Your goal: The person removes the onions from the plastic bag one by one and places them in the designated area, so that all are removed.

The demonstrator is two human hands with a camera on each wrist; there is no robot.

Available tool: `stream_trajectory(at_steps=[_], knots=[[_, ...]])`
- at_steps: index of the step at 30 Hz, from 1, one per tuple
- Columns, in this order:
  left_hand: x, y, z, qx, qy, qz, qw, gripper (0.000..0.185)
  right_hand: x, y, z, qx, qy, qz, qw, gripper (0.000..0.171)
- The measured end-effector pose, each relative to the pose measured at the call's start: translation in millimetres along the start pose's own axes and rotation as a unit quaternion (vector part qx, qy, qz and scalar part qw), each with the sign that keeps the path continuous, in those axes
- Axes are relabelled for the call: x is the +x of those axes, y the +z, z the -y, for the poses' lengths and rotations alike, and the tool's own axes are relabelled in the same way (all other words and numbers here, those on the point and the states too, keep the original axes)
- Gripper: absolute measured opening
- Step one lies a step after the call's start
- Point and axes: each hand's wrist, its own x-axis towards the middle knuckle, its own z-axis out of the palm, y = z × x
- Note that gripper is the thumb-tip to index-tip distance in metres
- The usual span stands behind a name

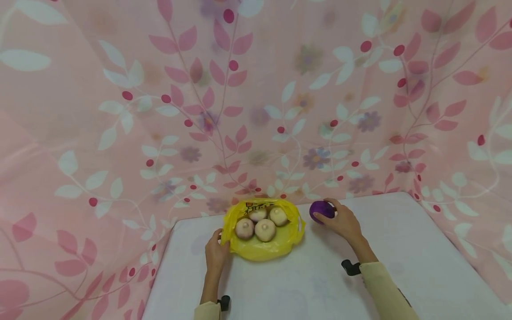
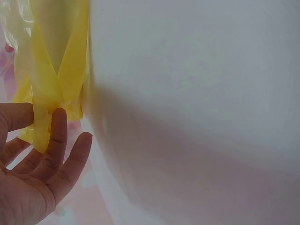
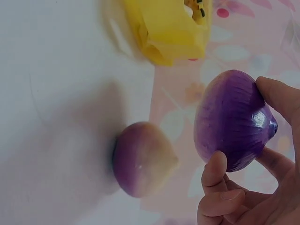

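Purple onion (image 3: 233, 121) glossy, deep violet, finely ribbed, tipped on its side with pointed end toward the palm, gripped just above the white tabletop beside the bag. Yellow plastic bag (image 1: 262, 246) lay open and crumpled on the table, handle loops spread, four pale pinkish onions (image 1: 265, 230) nestled inside, its left handle strip (image 2: 47, 110) pinched upright.

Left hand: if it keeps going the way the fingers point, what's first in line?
Likely the yellow plastic bag: the left hand already pinches its edge, fingers aimed at it. The pale onions inside come next; depth is unclear.
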Motion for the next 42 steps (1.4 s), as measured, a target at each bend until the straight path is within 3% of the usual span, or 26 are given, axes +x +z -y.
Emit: stream_trajectory(at_steps=[21,42], knots=[[-3.3,-1.2,-7.4,-0.001,-0.009,0.001,1.0,0.04,2,-32,-34,-0.028,0.025,-0.007,0.999,0.085],[-0.7,-1.4,-1.4,0.005,-0.009,0.003,0.9999,0.041,1,-50,-69,-0.024,0.054,-0.007,0.998,0.087]])
